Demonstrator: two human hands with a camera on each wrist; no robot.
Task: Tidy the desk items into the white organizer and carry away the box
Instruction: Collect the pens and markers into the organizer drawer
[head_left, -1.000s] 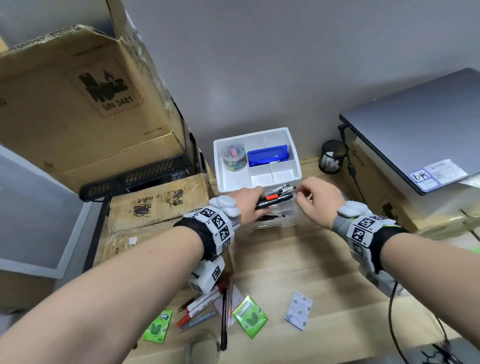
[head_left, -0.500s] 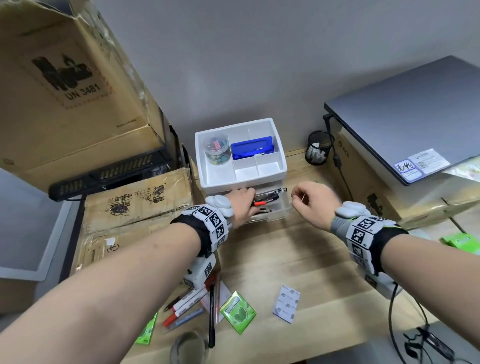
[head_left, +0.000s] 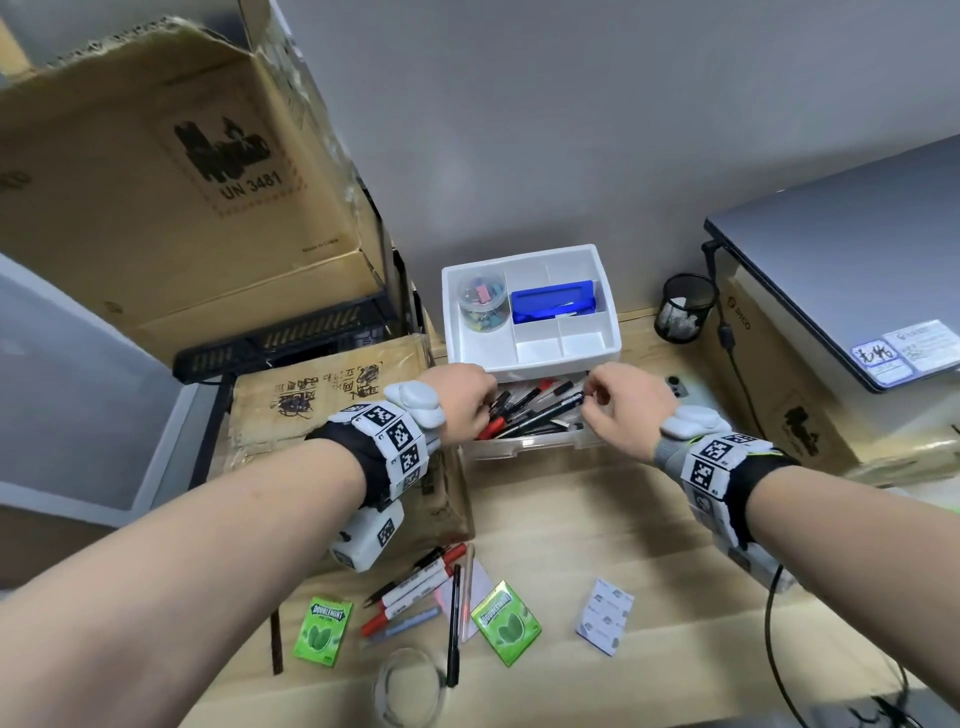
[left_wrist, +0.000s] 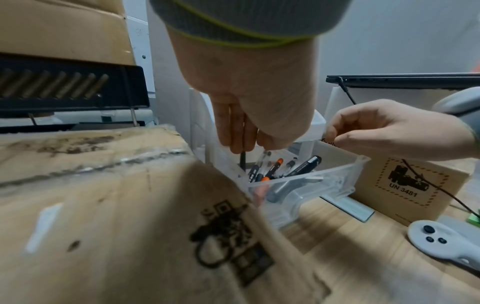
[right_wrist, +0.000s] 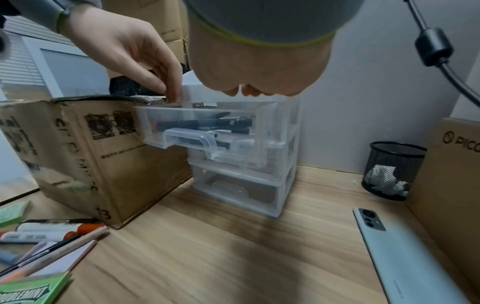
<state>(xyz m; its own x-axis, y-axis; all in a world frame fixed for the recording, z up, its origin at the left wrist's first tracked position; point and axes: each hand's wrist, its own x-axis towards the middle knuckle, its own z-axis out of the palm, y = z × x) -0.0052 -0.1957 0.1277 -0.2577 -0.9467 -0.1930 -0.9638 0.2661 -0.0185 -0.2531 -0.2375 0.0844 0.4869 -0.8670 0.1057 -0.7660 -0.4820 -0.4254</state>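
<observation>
The white organizer (head_left: 532, 306), hard glossy plastic with a divided top tray, stands at the back of the wood-grain worktop (head_left: 571, 530). Its clear top drawer (right_wrist: 207, 125) is pulled out, full of slim pens. The left hand (head_left: 462, 402) pinches a thin black pen (left_wrist: 242, 162) there. The right hand (head_left: 626, 410) hovers curled; its fingertips are hidden, so its grip is unclear. The creased cardboard box (head_left: 332, 410) sits just left.

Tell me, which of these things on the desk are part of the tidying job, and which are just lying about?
Part of the job:
white organizer
open top drawer holding pens
left hand and right hand at the drawer
loose markers, black pen, two gum packs
cardboard box

Just lying about:
mesh cup
laptop
phone
</observation>
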